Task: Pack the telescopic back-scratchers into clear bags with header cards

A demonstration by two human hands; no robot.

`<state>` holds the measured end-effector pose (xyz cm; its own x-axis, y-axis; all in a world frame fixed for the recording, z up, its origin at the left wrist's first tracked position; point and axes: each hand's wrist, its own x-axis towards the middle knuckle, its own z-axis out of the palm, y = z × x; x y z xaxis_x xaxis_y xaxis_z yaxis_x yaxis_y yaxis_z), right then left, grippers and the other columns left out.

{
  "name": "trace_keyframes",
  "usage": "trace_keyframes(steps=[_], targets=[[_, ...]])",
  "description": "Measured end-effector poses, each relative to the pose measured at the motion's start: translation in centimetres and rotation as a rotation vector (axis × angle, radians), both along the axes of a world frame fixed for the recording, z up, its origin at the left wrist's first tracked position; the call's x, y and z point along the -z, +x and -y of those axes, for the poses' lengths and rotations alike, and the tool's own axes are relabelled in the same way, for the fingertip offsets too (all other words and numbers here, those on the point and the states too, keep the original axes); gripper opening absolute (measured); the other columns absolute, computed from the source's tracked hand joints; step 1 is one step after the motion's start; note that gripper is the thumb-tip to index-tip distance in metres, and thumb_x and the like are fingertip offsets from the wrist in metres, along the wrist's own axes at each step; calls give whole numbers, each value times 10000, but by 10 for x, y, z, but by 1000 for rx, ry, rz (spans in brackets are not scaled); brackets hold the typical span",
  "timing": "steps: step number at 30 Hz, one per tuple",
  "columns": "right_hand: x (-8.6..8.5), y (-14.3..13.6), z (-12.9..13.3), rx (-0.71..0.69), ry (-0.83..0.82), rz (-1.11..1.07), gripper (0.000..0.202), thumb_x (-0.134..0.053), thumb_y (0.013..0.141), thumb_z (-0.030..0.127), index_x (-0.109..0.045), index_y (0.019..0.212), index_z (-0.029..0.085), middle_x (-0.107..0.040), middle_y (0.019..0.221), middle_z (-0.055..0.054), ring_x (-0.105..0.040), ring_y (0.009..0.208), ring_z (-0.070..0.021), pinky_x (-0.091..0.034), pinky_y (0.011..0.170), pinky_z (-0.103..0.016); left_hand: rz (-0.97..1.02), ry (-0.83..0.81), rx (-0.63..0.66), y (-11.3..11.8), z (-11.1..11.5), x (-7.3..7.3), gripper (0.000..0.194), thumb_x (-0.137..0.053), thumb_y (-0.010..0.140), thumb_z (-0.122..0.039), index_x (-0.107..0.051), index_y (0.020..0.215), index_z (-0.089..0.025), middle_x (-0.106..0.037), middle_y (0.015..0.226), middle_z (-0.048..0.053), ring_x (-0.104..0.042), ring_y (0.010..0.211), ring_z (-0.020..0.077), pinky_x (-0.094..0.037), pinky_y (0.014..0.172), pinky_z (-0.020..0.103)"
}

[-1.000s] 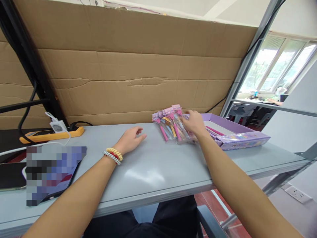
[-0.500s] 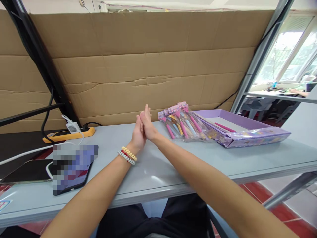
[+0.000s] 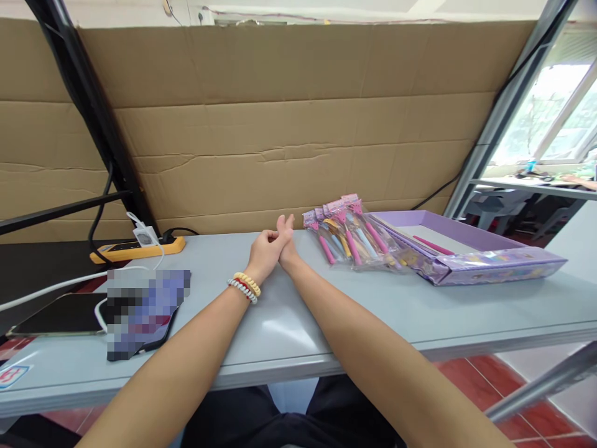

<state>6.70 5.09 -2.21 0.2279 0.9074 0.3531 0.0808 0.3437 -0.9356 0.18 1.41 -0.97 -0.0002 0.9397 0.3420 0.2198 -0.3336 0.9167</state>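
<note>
My left hand [image 3: 265, 254], with yellow, red and grey bands at its wrist, is closed against my right hand [image 3: 290, 250] above the desk [image 3: 261, 336]. Its fingers curl over the right palm and partly hide it. The right fingers are stretched out, tips pointing away from me. No object shows between the hands. Just right of them lie several clear-wrapped pens [image 3: 352, 239] in pink, blue and yellow. Their bags touch an open purple box [image 3: 504, 262] that holds a pink pen [image 3: 433, 245].
At the left lie a phone with a blurred screen [image 3: 149, 317] and a dark tablet or phone [image 3: 60, 314]. A yellow power strip [image 3: 140, 250] with a white charger [image 3: 146, 235] sits behind them. A cardboard panel [image 3: 298, 124] closes the back between metal posts.
My hands have gone from flat palm against palm to the left fingers folded over the right hand. The whole view has shifted slightly, with things appearing further right.
</note>
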Motion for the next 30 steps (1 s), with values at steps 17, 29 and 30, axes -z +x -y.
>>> trace_keyframes(steps=[17,29,30], targets=[[4,-8,3,-47,-46,33,804,-230,894,614,-90,1504,109,-123,1559,-106,-114,1435,-183,-141,1161,-360,-218,103,-10,-8,-7,-2,373,-456,755,-535,-561,695,-182,-654,759,47,-565,739,194,-411,658,303],[6,-7,0,6,-90,162,789,-256,893,619,-176,1484,102,-286,1505,-139,-203,1413,-240,-180,1147,-407,-291,147,8,-12,-9,0,329,-445,796,-460,-592,773,-168,-675,808,67,-593,762,206,-429,671,299],[6,-7,0,13,-83,168,764,-268,892,617,-193,1482,137,-326,1487,-127,-220,1408,-244,-196,1140,-422,-262,129,35,-13,-11,1,324,-461,787,-457,-598,791,-164,-683,835,75,-602,787,213,-439,680,300]])
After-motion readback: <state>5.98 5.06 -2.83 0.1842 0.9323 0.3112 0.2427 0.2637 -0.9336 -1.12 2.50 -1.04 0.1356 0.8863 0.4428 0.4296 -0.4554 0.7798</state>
